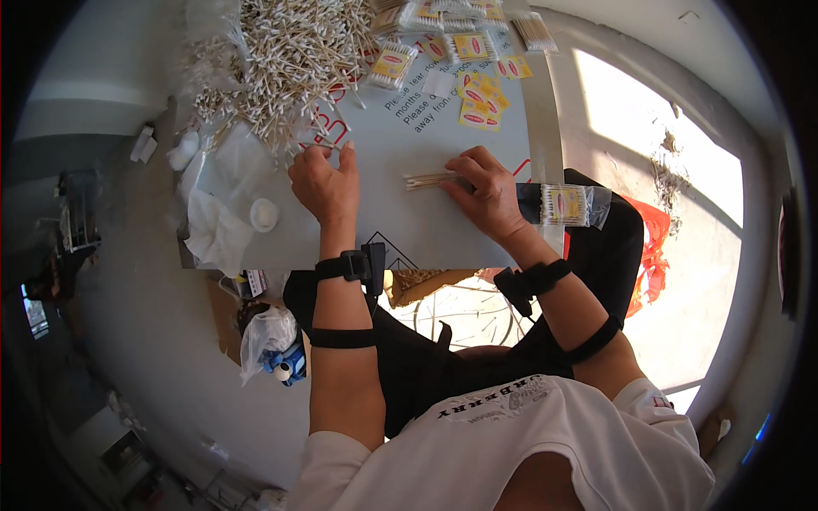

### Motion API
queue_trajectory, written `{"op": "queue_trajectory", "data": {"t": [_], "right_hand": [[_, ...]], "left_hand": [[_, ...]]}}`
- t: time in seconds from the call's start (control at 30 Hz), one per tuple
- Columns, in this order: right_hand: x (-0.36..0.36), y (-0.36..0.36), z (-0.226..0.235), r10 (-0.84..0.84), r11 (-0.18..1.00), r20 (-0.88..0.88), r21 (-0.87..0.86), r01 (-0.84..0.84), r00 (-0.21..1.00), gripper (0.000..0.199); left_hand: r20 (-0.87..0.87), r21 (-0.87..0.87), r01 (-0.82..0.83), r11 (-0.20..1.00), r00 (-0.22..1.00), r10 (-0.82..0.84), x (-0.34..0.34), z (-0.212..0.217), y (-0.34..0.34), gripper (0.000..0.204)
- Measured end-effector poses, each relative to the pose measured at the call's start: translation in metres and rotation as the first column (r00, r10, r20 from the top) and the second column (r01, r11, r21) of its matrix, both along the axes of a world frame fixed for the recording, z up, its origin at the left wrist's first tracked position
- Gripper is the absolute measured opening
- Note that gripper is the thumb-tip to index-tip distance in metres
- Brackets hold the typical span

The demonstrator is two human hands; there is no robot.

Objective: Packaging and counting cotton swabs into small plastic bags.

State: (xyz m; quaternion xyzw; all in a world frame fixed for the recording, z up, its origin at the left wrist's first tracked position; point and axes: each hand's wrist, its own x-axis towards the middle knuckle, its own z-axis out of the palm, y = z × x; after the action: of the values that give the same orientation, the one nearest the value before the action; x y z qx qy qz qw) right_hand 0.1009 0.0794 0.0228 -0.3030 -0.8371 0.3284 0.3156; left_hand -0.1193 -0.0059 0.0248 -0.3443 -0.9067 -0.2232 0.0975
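A big heap of loose cotton swabs (298,64) covers the far left of the grey tabletop (392,221). At the near edge of that heap is my left hand (326,187), its thumb and fingers around a cotton swab (319,145) at the fingertips. My right hand (487,194), farther right over the board, pinches a small bunch of cotton swabs (426,180) that points left, lying low over the surface. Beside the right wrist, a filled clear packet of swabs (564,205) with a yellow label lies at the table's right edge.
Finished swab packets (470,47) crowd the far edge. Loose yellow label cards (482,104) lie scattered before them. Clear plastic film (215,226) and a small white round lid (264,215) are at the left. A red plastic bag (654,255) hangs low on the right.
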Motion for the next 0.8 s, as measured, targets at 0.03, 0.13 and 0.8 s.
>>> {"op": "queue_trajectory", "data": {"t": [0.03, 0.13, 0.8], "right_hand": [[-0.002, -0.001, 0.001, -0.015, 1.000, 0.006, -0.005, 0.015, 1.000, 0.021], [-0.005, -0.002, 0.003, -0.020, 1.000, 0.031, -0.003, 0.020, 0.999, 0.021], [0.005, 0.003, -0.003, 0.005, 0.998, 0.002, -0.062, -0.005, 1.000, 0.031]], "left_hand": [[-0.003, 0.002, -0.004, 1.000, 1.000, 0.004, -0.001, -0.001, 0.003, 0.016], [-0.034, -0.104, 0.026, 0.994, 0.999, -0.030, 0.011, -0.010, 0.012, 0.010], [0.084, 0.031, 0.544, 0.838, 0.834, -0.545, 0.021, -0.004, 0.043, 0.016]]}}
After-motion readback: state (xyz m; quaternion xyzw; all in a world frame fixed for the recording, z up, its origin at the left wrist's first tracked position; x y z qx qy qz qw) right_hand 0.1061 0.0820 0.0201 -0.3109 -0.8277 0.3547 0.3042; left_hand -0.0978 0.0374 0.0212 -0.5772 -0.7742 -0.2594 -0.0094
